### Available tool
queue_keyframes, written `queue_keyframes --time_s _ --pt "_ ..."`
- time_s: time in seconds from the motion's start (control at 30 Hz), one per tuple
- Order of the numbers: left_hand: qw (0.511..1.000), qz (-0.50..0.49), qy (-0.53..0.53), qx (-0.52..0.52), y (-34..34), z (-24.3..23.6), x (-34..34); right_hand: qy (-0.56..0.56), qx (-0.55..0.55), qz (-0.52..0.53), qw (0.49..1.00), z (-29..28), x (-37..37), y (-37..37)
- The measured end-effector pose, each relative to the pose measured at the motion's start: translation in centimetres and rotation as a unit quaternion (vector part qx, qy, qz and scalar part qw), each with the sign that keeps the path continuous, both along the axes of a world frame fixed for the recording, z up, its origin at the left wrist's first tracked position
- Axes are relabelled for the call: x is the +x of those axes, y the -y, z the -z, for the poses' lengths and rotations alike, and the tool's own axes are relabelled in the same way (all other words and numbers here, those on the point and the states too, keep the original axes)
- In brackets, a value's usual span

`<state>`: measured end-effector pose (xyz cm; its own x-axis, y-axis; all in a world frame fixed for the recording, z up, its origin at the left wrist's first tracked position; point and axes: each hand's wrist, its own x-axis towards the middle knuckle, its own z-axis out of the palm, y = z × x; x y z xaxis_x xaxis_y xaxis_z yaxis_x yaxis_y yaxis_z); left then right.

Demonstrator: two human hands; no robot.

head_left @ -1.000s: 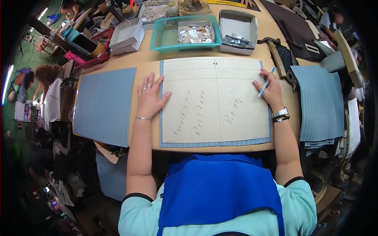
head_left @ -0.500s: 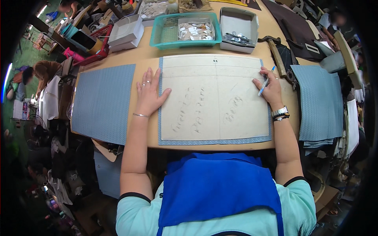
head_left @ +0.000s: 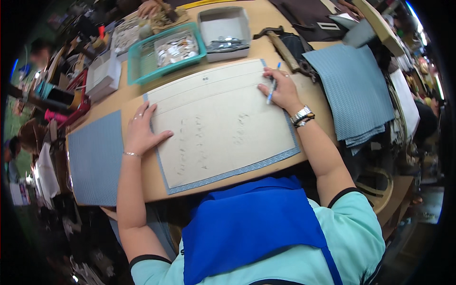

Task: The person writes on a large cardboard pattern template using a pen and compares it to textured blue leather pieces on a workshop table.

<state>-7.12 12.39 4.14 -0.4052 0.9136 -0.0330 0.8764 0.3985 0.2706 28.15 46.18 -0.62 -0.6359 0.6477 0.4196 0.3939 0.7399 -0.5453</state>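
A large cream card pattern (head_left: 221, 128) with pencilled lines and handwriting lies flat over a blue textured sheet (head_left: 237, 169), whose rim shows along the sides and near edge. My left hand (head_left: 142, 132) rests at the card's left edge, fingers spread and thumb on the card. At the upper right edge, my right hand (head_left: 285, 92) has its fingertips on the card and keeps a blue-and-white pen (head_left: 272, 90) between its fingers.
More blue textured sheets lie to the left (head_left: 97, 161) and in a stack at right (head_left: 354, 90). Beyond the card are a teal basket (head_left: 142, 71) of small pieces, a grey-white box (head_left: 223, 26) and a hammer (head_left: 285, 47). Another person's hand (head_left: 148, 8) is at the far edge.
The whole view has turned, so the table and card now look tilted and shifted left. Both hands keep their places at the card's edges, and the pen is still in my right hand.
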Motion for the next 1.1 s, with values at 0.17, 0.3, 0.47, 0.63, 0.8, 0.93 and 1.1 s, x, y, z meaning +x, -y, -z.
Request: queue_keyframes --time_s 0.17,0.3,0.47,0.63,0.8,0.93,1.1 --pt "1.0 0.005 0.003 0.014 0.0 1.0 -0.1 0.018 -0.013 -0.002 1.0 -0.1 0.4 0.0" --pt "1.0 0.004 0.012 0.018 0.1 1.7 -0.5 0.03 -0.016 -0.011 0.999 -0.2 0.6 -0.2" --pt "1.0 0.002 0.011 0.007 0.5 2.3 -0.9 0.032 -0.018 -0.016 0.999 -0.4 0.8 0.1" --pt "0.995 -0.005 -0.07 -0.066 -0.8 1.3 -1.0 0.026 0.017 -0.012 0.999 0.4 0.5 -0.1" --pt "0.986 0.078 -0.008 -0.15 -4.0 -0.8 0.0 0.042 0.029 -0.001 0.999 0.7 -0.2 0.2" --pt "0.98 0.03 -0.008 -0.198 -5.1 -3.3 3.5 0.017 -0.029 0.011 0.999 1.5 0.1 -0.6" --pt "0.98 0.005 -0.019 -0.198 -5.0 -3.0 4.2 -0.215 -0.249 0.006 0.944 1.1 0.0 1.8"
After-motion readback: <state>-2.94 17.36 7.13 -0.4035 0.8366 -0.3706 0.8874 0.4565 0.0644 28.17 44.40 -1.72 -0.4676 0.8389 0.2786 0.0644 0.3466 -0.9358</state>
